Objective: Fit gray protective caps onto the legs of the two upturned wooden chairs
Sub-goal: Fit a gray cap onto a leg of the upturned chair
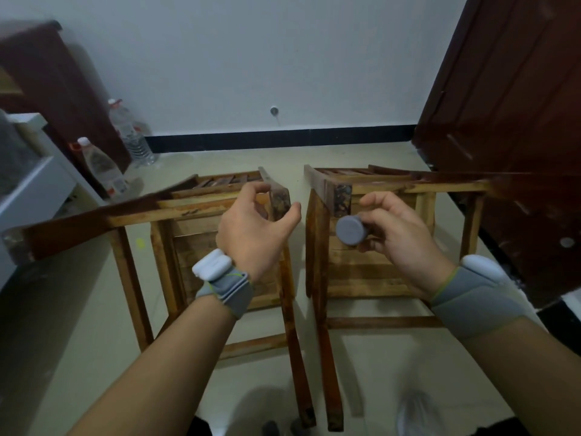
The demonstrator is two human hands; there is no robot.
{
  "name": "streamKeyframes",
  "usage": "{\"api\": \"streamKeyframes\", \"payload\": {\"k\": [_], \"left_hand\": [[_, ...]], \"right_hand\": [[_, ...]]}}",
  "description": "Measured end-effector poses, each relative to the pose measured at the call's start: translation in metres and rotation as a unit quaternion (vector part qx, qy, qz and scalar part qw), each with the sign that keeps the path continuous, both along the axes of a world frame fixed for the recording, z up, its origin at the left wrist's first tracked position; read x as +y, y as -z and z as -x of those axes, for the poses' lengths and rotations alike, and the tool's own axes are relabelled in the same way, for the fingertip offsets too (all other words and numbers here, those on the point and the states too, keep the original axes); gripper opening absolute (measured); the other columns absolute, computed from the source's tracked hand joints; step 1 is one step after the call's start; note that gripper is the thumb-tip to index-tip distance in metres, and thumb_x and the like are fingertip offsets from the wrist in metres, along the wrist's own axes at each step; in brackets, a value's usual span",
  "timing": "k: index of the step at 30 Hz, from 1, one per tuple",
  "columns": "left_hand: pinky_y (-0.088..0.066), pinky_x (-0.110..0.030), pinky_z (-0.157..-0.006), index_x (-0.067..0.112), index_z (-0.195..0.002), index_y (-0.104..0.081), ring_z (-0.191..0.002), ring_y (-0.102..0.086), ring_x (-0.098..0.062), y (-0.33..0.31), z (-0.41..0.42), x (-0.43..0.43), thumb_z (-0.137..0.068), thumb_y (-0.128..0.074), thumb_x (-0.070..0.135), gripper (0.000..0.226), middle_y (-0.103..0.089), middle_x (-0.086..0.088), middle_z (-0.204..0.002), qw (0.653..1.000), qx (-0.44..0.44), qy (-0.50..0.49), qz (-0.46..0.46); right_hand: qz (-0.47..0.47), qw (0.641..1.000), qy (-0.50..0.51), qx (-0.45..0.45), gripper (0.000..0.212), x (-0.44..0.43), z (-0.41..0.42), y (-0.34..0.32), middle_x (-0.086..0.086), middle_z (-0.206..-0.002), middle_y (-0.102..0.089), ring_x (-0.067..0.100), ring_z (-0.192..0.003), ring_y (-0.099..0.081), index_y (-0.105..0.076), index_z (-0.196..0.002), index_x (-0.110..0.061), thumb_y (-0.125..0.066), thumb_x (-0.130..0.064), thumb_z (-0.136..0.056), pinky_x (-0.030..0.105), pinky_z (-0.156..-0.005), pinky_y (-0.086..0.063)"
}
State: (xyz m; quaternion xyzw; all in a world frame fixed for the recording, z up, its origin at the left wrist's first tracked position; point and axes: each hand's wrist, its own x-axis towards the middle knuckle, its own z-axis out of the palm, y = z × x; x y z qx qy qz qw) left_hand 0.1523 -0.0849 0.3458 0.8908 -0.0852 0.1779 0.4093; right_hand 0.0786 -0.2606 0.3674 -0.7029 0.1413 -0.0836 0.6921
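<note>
- Pale floor [94,325] underfoot; white wall [251,58] ahead, edged at its foot by a black baseboard [283,138].
- Dark brown door [518,121] at right; dark cabinet [47,89] and a white unit [31,190] at left.
- Two clear plastic bottles by the cabinet, one farther back [129,133], one nearer [102,168]; labels too blurred to read.
- Two wooden chairs upturned side by side on the floor, legs up: left chair [195,234], right chair [377,272].
- One gray cap [350,230] in plain view, pinched in the right hand [405,234], fingers and thumb clamped round its side, closed round face toward the camera, just beside the worn leg end [342,199] of the right chair.
- Left hand [254,225] at the near leg end [279,199] of the left chair, fingers loosely curved and apart, thumb and forefinger to either side of it; contact with the wood not to be told.
- Two gray wristbands with white units, one on the left wrist [220,278], one on the right [478,291]; no writing legible.
</note>
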Motion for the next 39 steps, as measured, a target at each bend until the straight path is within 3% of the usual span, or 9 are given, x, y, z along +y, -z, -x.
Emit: {"api": "streamKeyframes", "payload": {"k": [6, 10, 13, 18, 21, 24, 26, 33, 39], "left_hand": [[-0.049, -0.026, -0.052, 0.036, -0.113, -0.062, -0.064, -0.055, -0.002, -0.007, -0.011, 0.028, -0.076, -0.067, 0.054, 0.042, -0.058, 0.016, -0.072, 0.999, -0.026, 0.013, -0.029], [-0.057, -0.034, -0.069, 0.037, -0.113, -0.062, -0.084, -0.063, -0.006, -0.009, -0.008, 0.046, -0.078, -0.069, 0.040, 0.035, -0.062, 0.019, -0.092, 0.999, -0.029, -0.015, -0.017], [-0.048, -0.027, -0.070, 0.032, -0.119, -0.058, -0.087, -0.058, -0.008, -0.010, -0.004, 0.052, -0.081, -0.071, 0.034, 0.040, -0.063, 0.009, -0.105, 0.997, -0.029, -0.061, -0.044], [-0.038, -0.011, -0.057, 0.024, -0.111, -0.061, -0.067, -0.051, -0.001, -0.022, 0.023, 0.045, -0.088, -0.064, 0.031, 0.024, -0.057, 0.011, -0.085, 0.995, -0.096, 0.011, -0.026], [-0.048, -0.015, -0.058, 0.021, -0.111, -0.066, -0.066, -0.058, -0.004, -0.024, 0.038, 0.028, -0.091, -0.058, 0.027, 0.022, -0.064, 0.007, -0.084, 0.984, 0.017, 0.146, 0.096], [-0.043, -0.020, -0.047, 0.015, -0.112, -0.066, -0.058, -0.056, -0.004, -0.023, 0.045, 0.010, -0.094, -0.057, 0.019, 0.021, -0.069, 0.000, -0.086, 0.919, 0.230, 0.190, 0.257], [-0.038, -0.023, -0.045, 0.013, -0.110, -0.067, -0.059, -0.054, -0.007, -0.023, 0.047, 0.002, -0.095, -0.055, 0.016, 0.019, -0.068, -0.003, -0.088, 0.887, 0.288, 0.205, 0.298], [-0.035, -0.024, -0.046, 0.011, -0.101, -0.071, -0.069, -0.044, -0.024, -0.025, 0.048, -0.007, -0.095, -0.054, 0.016, 0.019, -0.060, -0.007, -0.082, 0.864, 0.291, 0.250, 0.326], [-0.036, -0.024, -0.048, 0.009, -0.104, -0.069, -0.066, -0.049, -0.016, -0.021, 0.044, -0.008, -0.095, -0.054, 0.021, 0.021, -0.062, -0.004, -0.083, 0.849, 0.319, 0.251, 0.338]], "right_hand": [[0.017, 1.000, 0.008, 0.004, 0.020, 0.002, -0.003, 0.002, 0.006, -0.093, -0.057, 0.018, -0.084, -0.055, -0.055, -0.092, -0.025, -0.047, -0.007, -0.095, 0.030, -0.062, -0.048], [0.025, 1.000, 0.011, 0.007, 0.020, 0.000, -0.001, 0.002, 0.004, -0.092, -0.058, 0.017, -0.084, -0.055, -0.055, -0.092, -0.027, -0.047, -0.008, -0.095, 0.030, -0.063, -0.048], [0.019, 1.000, -0.002, 0.002, 0.019, 0.001, 0.001, 0.002, 0.004, -0.090, -0.059, 0.016, -0.082, -0.055, -0.054, -0.093, -0.026, -0.047, -0.008, -0.095, 0.029, -0.061, -0.047], [0.014, 0.998, -0.056, -0.033, 0.022, 0.002, 0.005, 0.005, -0.001, -0.084, -0.059, 0.012, -0.079, -0.055, -0.052, -0.100, -0.023, -0.046, -0.002, -0.096, 0.028, -0.067, -0.046], [0.017, 0.996, -0.064, -0.066, 0.025, 0.002, 0.006, 0.002, -0.003, -0.083, -0.060, 0.006, -0.079, -0.058, -0.052, -0.104, -0.023, -0.048, 0.000, -0.095, 0.019, -0.074, -0.047], [0.004, 0.992, -0.080, -0.094, 0.026, 0.002, 0.007, -0.001, -0.001, -0.084, -0.062, 0.006, -0.082, -0.061, -0.051, -0.108, -0.022, -0.048, 0.001, -0.095, 0.016, -0.076, -0.049], [0.000, 0.990, -0.097, -0.106, 0.028, 0.002, 0.009, -0.002, -0.005, -0.080, -0.065, 0.005, -0.083, -0.062, -0.050, -0.111, -0.022, -0.049, 0.001, -0.094, 0.016, -0.078, -0.049], [0.067, 0.987, -0.047, -0.136, 0.027, 0.002, 0.011, -0.003, -0.002, -0.086, -0.067, 0.007, -0.086, -0.064, -0.049, -0.111, -0.022, -0.056, -0.003, -0.092, 0.022, -0.081, -0.051], [0.095, 0.983, -0.022, -0.154, 0.046, 0.001, 0.015, -0.005, 0.002, -0.089, -0.071, 0.012, -0.093, -0.069, -0.044, -0.129, -0.016, -0.063, -0.004, -0.088, 0.026, -0.084, -0.055]]}}
